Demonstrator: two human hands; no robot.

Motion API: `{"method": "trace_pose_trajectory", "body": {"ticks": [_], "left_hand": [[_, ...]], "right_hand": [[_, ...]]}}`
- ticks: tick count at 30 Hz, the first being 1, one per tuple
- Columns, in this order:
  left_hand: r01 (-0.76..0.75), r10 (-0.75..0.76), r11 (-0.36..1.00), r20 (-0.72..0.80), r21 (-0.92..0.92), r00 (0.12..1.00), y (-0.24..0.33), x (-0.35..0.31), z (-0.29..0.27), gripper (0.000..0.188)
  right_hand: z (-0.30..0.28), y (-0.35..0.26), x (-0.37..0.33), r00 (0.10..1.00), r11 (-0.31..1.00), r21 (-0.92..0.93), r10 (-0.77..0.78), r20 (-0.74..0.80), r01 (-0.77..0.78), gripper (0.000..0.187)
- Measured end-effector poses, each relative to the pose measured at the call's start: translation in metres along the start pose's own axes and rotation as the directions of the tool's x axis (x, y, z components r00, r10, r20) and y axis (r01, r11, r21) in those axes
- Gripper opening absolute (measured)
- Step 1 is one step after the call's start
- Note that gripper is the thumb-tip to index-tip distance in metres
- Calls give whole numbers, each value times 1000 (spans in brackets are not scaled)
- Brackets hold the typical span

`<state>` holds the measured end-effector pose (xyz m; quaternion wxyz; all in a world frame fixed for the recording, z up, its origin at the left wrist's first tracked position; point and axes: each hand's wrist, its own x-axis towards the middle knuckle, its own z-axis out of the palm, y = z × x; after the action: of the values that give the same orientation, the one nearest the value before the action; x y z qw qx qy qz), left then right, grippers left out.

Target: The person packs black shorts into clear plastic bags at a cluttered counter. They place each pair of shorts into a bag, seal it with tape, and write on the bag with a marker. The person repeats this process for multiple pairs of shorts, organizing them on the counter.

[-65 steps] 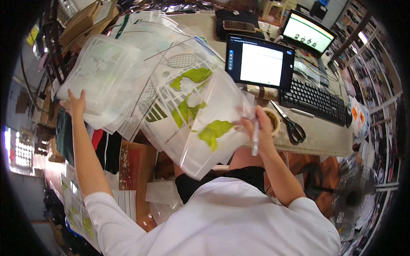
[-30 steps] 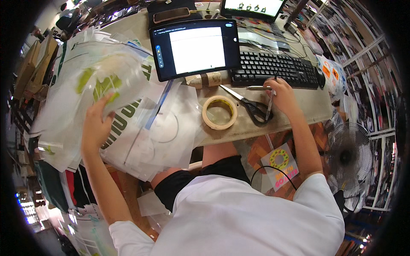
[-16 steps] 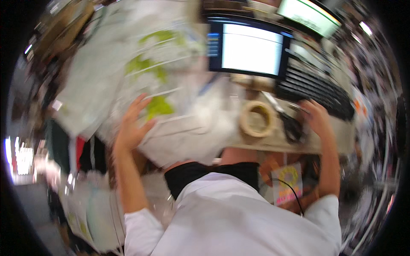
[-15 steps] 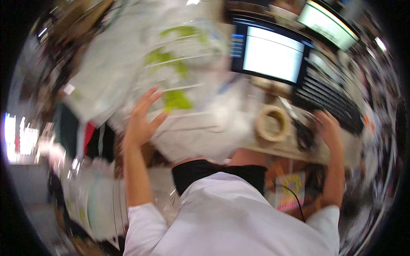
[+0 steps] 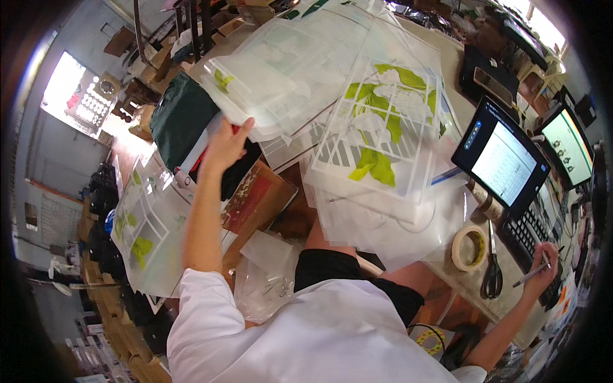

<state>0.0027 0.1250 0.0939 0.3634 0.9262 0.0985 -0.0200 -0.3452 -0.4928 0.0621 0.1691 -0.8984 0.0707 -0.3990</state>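
My left hand (image 5: 225, 148) reaches to the left side of the table. Its fingers are curled, and the thumb lies against the near edge of a translucent plastic sheet (image 5: 268, 83), which bends up along its left side. My right hand (image 5: 544, 268) is at the right, beside the black keyboard (image 5: 525, 239), with its fingers closed round a slim pen-like stick (image 5: 527, 276); its exact kind is unclear. Between the hands lies a clear sheet printed with yellow-green leaves and pale flowers (image 5: 383, 137), on top of other translucent sheets.
A masking tape roll (image 5: 457, 249) and black-handled scissors (image 5: 491, 277) lie at the table's right front edge. A tablet-like screen (image 5: 501, 153) and a second monitor (image 5: 568, 145) stand behind. Below my left arm are a cardboard box (image 5: 258, 201) and more printed sheets (image 5: 150, 233).
The view has turned to the left. My left hand, spread over the table before, is now curled at the sheet's edge on the left. My right hand stays near the keyboard.
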Motion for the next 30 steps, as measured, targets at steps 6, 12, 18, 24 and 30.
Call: {"method": "trace_pose_trajectory", "body": {"ticks": [6, 12, 18, 24, 30], "left_hand": [[-221, 164, 971, -408, -95, 898, -9, 69, 82, 85], [-535, 599, 795, -507, 286, 620, 25, 82, 141, 42], [-556, 282, 736, -571, -387, 771, -3, 129, 109, 26], [-359, 515, 846, -427, 395, 743, -5, 173, 98, 27], [-402, 542, 818, -320, 412, 777, -24, 213, 74, 29]], "right_hand": [[-3, -14, 10, 998, 998, -59, 29, 50, -26, 11], [-10, -20, 10, 999, 999, -6, 40, 10, -40, 10], [-18, -17, -6, 987, 988, 16, 154, 54, -155, 8], [-21, 66, -40, 964, 896, 375, 266, -28, -236, 30], [46, -51, 19, 964, 964, 167, 230, -132, -207, 25]]}}
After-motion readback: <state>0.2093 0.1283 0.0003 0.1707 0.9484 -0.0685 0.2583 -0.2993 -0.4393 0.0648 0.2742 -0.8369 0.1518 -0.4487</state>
